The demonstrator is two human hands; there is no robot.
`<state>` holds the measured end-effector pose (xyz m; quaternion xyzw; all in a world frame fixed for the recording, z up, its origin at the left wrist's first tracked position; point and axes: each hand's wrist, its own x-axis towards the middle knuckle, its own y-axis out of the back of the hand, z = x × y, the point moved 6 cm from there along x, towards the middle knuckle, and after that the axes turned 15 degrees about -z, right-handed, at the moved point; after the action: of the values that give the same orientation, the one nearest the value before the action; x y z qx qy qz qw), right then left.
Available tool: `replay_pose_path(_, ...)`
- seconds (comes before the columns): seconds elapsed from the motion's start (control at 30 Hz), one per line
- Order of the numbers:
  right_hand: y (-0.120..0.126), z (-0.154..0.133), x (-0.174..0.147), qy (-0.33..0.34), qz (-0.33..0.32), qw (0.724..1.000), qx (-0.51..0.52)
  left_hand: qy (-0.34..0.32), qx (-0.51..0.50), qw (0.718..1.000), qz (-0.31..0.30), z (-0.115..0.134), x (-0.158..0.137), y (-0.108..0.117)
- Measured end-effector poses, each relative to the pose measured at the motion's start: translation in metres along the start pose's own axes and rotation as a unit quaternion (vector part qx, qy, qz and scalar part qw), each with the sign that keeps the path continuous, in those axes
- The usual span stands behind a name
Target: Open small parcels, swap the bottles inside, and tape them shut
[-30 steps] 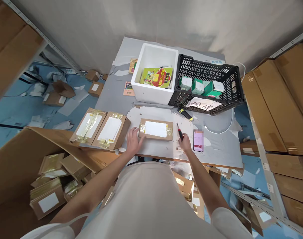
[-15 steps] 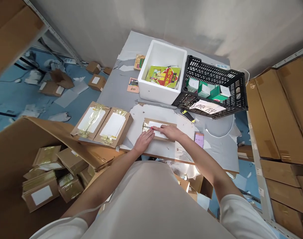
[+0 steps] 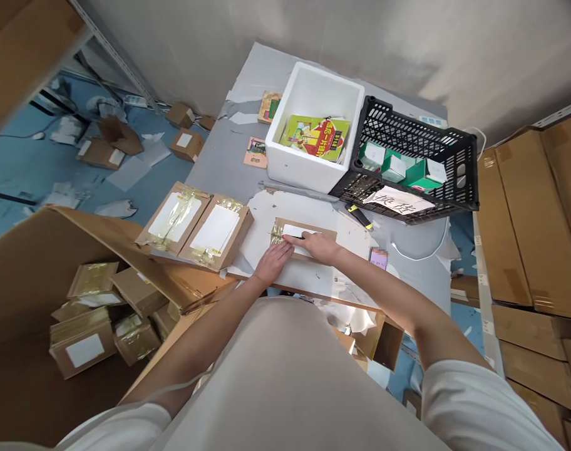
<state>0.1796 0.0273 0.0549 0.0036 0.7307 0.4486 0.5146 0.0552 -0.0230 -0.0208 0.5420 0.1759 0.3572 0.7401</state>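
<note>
A small cardboard box (image 3: 331, 236) with a white label and clear yellowish tape at its left end lies at the table's front. My left hand (image 3: 276, 260) rests over its near left edge, fingers stretched out and lying flat. My right hand (image 3: 320, 246) is closed around a thin dark blade-like tool (image 3: 295, 237), its exact kind hard to make out. The index finger reaches along the tool toward the taped end. Both hands' fingertips nearly meet on the box. Left of them are two taped, labelled boxes (image 3: 175, 219), (image 3: 218, 232) side by side.
Behind stand a white foam box (image 3: 308, 169) holding booklets and a black crate (image 3: 419, 138) with green cartons. A yellow-black cutter (image 3: 359, 217) and a phone-like purple item (image 3: 378, 258) lie to the right. A large carton (image 3: 27, 250) at left holds several small boxes.
The view has shifted slightly. My right hand still holds the thin tool, now less visible past the fingertip at the box's taped end. My left hand stays on the box edge.
</note>
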Motion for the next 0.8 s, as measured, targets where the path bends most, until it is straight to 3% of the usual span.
replay_pose_path(0.3,-0.008,0.01,-0.003,-0.008,-0.017,1.0,0.007,0.003,-0.02,1.0,-0.013,-0.007,-0.001,-0.006)
replay_pose_path(0.53,-0.008,0.008,-0.019,-0.062,-0.031,0.998,-0.001,-0.003,0.002,1.0,-0.011,-0.007,0.0,-0.004)
replay_pose_path(0.8,-0.005,0.019,-0.029,-0.015,-0.009,1.0,-0.01,-0.005,-0.008,1.0,0.005,-0.006,-0.001,-0.005)
